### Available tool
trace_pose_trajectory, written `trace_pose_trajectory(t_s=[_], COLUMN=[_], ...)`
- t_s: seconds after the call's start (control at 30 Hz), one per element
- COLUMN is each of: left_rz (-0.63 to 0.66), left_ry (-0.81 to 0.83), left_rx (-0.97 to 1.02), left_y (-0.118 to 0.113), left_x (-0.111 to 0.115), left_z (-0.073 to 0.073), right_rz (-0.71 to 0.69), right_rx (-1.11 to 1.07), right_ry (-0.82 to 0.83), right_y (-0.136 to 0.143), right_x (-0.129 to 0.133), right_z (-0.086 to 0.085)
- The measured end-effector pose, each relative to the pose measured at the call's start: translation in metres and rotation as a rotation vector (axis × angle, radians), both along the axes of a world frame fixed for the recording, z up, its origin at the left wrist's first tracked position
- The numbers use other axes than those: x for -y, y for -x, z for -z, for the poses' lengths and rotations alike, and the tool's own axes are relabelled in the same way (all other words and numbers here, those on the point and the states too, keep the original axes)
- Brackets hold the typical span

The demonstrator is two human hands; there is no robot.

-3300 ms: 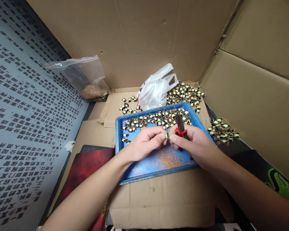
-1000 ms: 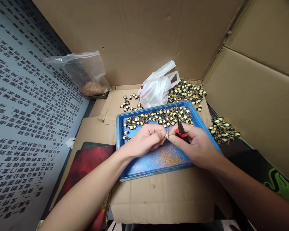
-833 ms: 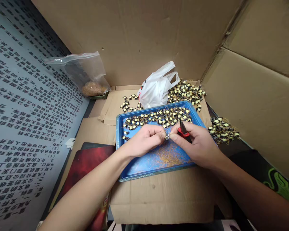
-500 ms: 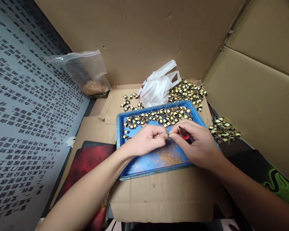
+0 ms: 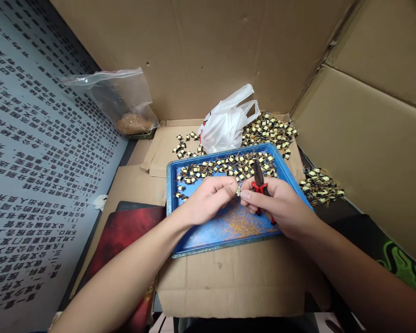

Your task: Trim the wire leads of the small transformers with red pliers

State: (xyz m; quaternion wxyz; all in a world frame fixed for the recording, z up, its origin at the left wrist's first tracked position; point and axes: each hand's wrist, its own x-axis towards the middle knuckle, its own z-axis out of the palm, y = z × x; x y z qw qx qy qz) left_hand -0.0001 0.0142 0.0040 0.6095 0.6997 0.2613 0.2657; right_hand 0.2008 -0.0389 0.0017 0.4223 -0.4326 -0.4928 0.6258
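Observation:
My left hand (image 5: pixel 213 200) is closed, pinching a small transformer (image 5: pixel 239 190) with metal pins between thumb and forefinger over the tray. My right hand (image 5: pixel 275 203) is closed around red-handled long-nose pliers (image 5: pixel 259 182), whose dark jaws point up and away. Its thumb and forefinger touch the transformer's right side. Under both hands lies the blue tray (image 5: pixel 194 253). Many yellow-and-black transformers (image 5: pixel 225 166) with copper wire leads fill its far part. Cut copper wire bits (image 5: pixel 242 224) are scattered across its near part.
Behind the tray stands a white plastic bag (image 5: pixel 225 127) beside a heap of transformers (image 5: pixel 272 132). Another heap (image 5: pixel 321 185) lies to the right. A clear zip bag of wire bits (image 5: pixel 133 122) sits back left. A red mat (image 5: pixel 125 240) lies left; cardboard walls (image 5: pixel 194 60) enclose the back and right.
The pliers have swung in my right hand so that their jaws now point up. My right fingers have shifted on the transformer, and its pins now show between the hands.

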Motion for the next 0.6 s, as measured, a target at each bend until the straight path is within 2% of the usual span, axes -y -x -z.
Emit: trace_pose_trajectory(t_s=[0.23, 0.47, 0.6], left_rz=[0.028, 0.029, 0.030], left_ry=[-0.064, -0.052, -0.041], left_rx=[-0.001, -0.047, -0.053], left_y=[0.0000, -0.0015, -0.0019], left_x=[0.0001, 0.0021, 0.0026], left_z=[-0.0031, -0.0059, -0.0074], right_rz=[0.000, 0.001, 0.008], right_rx=[-0.044, -0.021, 0.046], right_ry=[0.030, 0.035, -0.033], right_y=[0.0003, -0.0021, -0.0016], right_x=[0.0011, 0.0019, 0.0011], right_z=[0.0003, 0.0007, -0.0017])
